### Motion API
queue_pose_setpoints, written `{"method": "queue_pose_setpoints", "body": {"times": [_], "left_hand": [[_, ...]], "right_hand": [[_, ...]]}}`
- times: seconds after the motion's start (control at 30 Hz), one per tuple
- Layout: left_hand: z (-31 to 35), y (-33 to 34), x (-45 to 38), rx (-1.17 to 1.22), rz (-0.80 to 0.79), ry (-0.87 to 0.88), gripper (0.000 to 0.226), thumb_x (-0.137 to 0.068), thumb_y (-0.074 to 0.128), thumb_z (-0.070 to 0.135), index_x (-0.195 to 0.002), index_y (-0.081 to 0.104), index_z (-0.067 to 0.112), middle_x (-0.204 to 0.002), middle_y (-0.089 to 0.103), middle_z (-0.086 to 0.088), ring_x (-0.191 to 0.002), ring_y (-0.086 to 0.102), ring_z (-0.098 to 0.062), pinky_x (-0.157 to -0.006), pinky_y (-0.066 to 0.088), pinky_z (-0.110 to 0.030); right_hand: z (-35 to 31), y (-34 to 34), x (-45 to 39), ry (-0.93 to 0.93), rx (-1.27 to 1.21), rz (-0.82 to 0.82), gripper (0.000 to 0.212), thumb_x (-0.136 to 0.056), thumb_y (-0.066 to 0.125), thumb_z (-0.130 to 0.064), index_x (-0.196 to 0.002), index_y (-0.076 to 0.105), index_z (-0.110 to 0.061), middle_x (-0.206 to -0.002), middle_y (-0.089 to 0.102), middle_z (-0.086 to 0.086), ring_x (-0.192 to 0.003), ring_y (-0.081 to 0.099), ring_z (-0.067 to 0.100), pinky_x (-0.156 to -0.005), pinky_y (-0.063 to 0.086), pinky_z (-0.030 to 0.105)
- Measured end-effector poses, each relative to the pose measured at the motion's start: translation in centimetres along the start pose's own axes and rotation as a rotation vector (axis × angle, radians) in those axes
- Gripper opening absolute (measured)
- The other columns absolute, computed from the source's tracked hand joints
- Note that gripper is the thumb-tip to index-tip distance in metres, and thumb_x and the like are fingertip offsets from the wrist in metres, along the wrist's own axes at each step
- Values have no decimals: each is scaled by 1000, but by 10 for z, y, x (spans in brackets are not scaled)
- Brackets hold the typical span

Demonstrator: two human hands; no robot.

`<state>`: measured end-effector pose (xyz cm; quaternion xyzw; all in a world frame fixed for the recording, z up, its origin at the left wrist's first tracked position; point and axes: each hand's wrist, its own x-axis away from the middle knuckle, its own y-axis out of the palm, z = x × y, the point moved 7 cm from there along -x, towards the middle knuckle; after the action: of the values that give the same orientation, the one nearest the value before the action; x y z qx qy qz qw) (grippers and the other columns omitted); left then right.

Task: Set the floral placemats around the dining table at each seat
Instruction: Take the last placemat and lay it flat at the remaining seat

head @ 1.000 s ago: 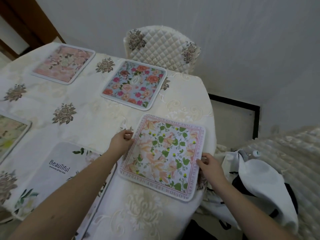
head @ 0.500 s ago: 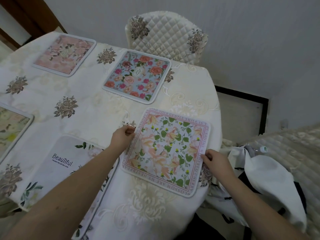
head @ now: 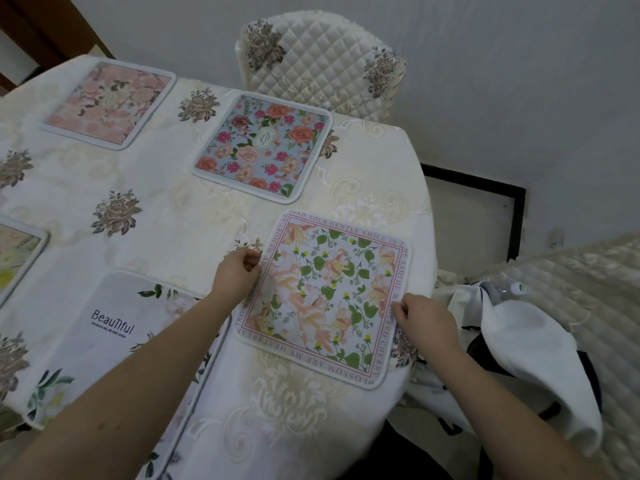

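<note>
A pale wall is backing a counter (head: 166,216) that is wearing a cream cloth with brown flower patches, and a quilted chair (head: 322,64) is standing at its far side. Four mats are already lying flat on the cloth: a pink mat (head: 110,102) at the far left, a blue mat (head: 263,147) in front of the chair, a white mat (head: 114,327) printed with the word "Beautiful" at the near edge, and a green mat (head: 17,251) that is showing only partly at the left border. A white garment (head: 526,344) is lying heaped on a seat at the right.

The lettered mat (head: 325,299) is sitting near the counter's right end, slightly turned against the edge. The left hand (head: 239,271) is pinching its left border between thumb and fingers, and the right hand (head: 426,320) is pinching its right border the same way, so both are closed on the mat.

The step looks like squaring this last mat to its seat. It is probably best done by sliding it flat, with both hands moving together, until its near side is running level with the counter's edge and no corner is overhanging. Lifting risks dragging the cloth into folds, so light downward pressure should help.
</note>
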<state>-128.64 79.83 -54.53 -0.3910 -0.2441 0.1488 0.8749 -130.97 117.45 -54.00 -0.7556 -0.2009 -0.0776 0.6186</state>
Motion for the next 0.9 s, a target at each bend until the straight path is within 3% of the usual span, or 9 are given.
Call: {"method": "queue_pose_setpoints", "body": {"times": [0.17,0.23,0.33,0.43,0.57,0.67,0.73,0.9], "left_hand": [[5,3,9,-108,104,88,30,-89,66,22,-116,62,8,-106,60,-11,-102,57,-31,-88,47,-40],[13,7,20,-225,185,216,36,-93,58,28,-122,60,8,-119,60,-16,-113,54,-36,-95,44,-46],[25,30,41,-300,140,344,49,-99,41,36,-141,47,11,-147,45,-11,-139,36,-32,-114,30,-50],[23,66,58,-385,55,341,61,-102,23,45,-157,16,19,-164,12,-4,-152,3,-23,-122,8,-47],[6,87,65,-439,44,186,64,-99,11,56,-157,-3,31,-163,-15,-1,-149,-21,-18,-118,-17,-46],[5,84,63,-449,45,168,62,-100,14,56,-156,-1,34,-163,-15,1,-149,-18,-17,-118,-16,-49],[2,80,63,-447,49,191,62,-99,12,56,-156,3,35,-165,-8,-1,-151,-13,-19,-120,-10,-48],[-3,71,64,-432,103,245,59,-101,17,50,-157,14,30,-165,7,-7,-152,-3,-22,-122,0,-42]], "right_hand": [[-13,4,4,-46,-68,97,35,-99,44,-40,-72,49,-19,-69,54,-4,-60,52,16,-50,40,30],[-19,0,2,-82,-99,174,32,-97,49,-35,-70,48,-19,-66,53,-4,-58,51,17,-49,39,30],[-34,-5,-6,-168,-168,272,23,-95,55,-26,-73,53,-17,-68,55,-4,-61,51,17,-49,39,30],[-56,-9,-20,-279,-198,321,8,-93,57,-18,-91,63,-13,-83,62,1,-77,56,21,-67,46,34],[-78,-12,-46,-293,-244,342,32,-93,48,-23,-120,60,-11,-114,63,7,-108,54,28,-97,40,42],[-69,-18,-78,-160,-195,301,48,-95,48,-27,-140,45,-13,-137,50,9,-129,40,29,-111,25,45],[-53,-23,-95,-69,-166,267,56,-94,52,-30,-146,37,-14,-141,46,10,-131,36,30,-111,21,43],[-40,-22,-103,-97,-99,287,47,-93,57,-32,-136,49,-14,-130,52,11,-120,42,31,-104,25,43]]}}
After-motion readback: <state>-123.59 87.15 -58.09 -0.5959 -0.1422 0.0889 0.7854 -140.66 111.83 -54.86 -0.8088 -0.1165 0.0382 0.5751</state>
